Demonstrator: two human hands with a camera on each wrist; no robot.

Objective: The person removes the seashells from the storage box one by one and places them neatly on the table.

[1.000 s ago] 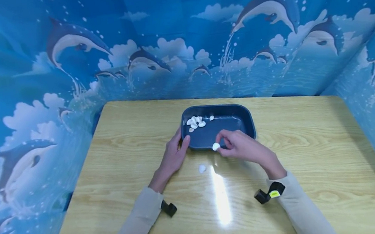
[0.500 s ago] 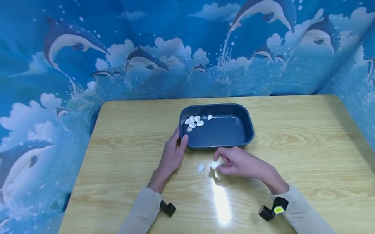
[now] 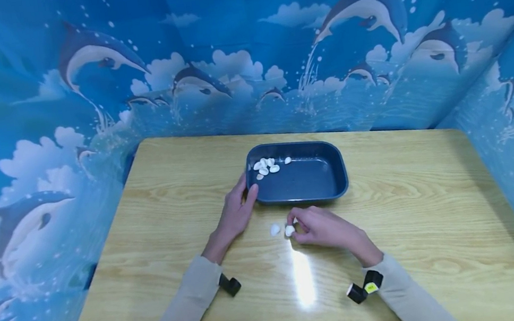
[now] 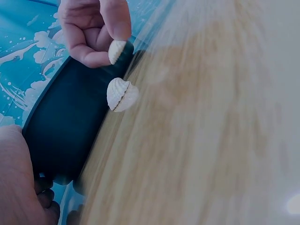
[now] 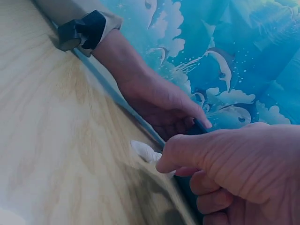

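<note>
A dark blue rectangular basin [image 3: 309, 197] stands near the far side of the table. My left hand [image 3: 233, 214] grips its left end, thumb by the front corner and fingers along the side. In front of the basin my right hand [image 3: 325, 227] pinches a small white seashell [image 3: 289, 230] between thumb and forefinger, low over the tabletop. The left wrist view shows this ribbed shell [image 4: 116, 51] at the fingertips. Just left of it a second white seashell [image 3: 275, 229] lies on the wood. Several more white shells [image 3: 264, 171] are inside the basin, mostly clustered at its left end.
The wooden table [image 3: 169, 192] reflects a bright strip of light [image 3: 303, 278] in front of the right hand. A blue curtain [image 3: 243, 49] printed with dolphins hangs behind the table and along its sides. Each wrist wears a small black camera [image 3: 230, 284].
My right hand has moved from above the basin's front rim toward me and slightly left, bringing its shell down beside the one on the table. My left hand keeps its grip on the basin.
</note>
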